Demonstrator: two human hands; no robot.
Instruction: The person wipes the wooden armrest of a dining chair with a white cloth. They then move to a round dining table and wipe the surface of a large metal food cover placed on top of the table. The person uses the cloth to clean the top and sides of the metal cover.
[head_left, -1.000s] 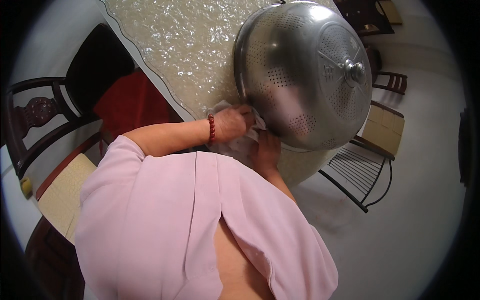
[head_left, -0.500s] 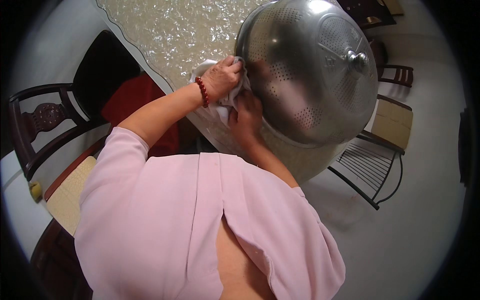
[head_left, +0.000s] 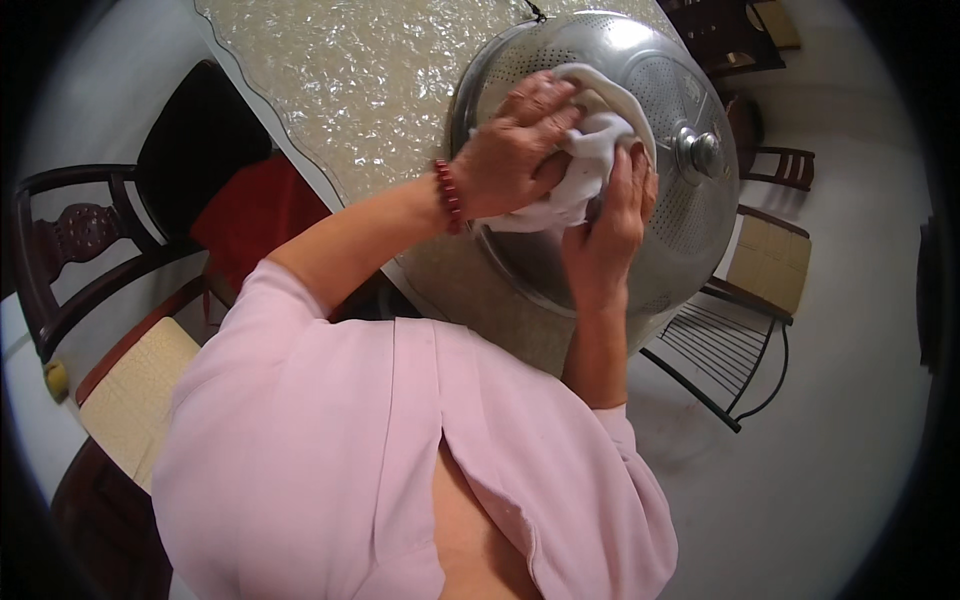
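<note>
A large domed steel cover (head_left: 700, 225), pierced with small holes and topped by a round knob (head_left: 700, 152), rests on the table. A crumpled white cloth (head_left: 592, 160) lies against the near left side of its dome. With a red bead bracelet at the wrist, my left hand (head_left: 512, 150) grips the cloth from the left, its fingers bent over the folds. My right hand (head_left: 612, 225) holds the cloth's right side, fingertips pressed toward the knob. Part of the dome is hidden beneath the hands and cloth.
The table (head_left: 330, 70) has a shiny, crinkled clear covering with a wavy edge. To the left stand a dark wooden chair (head_left: 75, 235) and a cream seat (head_left: 145, 390). On the right are a cushioned chair (head_left: 768, 262) and a black wire rack (head_left: 715, 350).
Both hands have moved up and right with the cloth, from the cover's left rim onto its dome. The cloth is more spread out now. The cover appears slightly lower and left.
</note>
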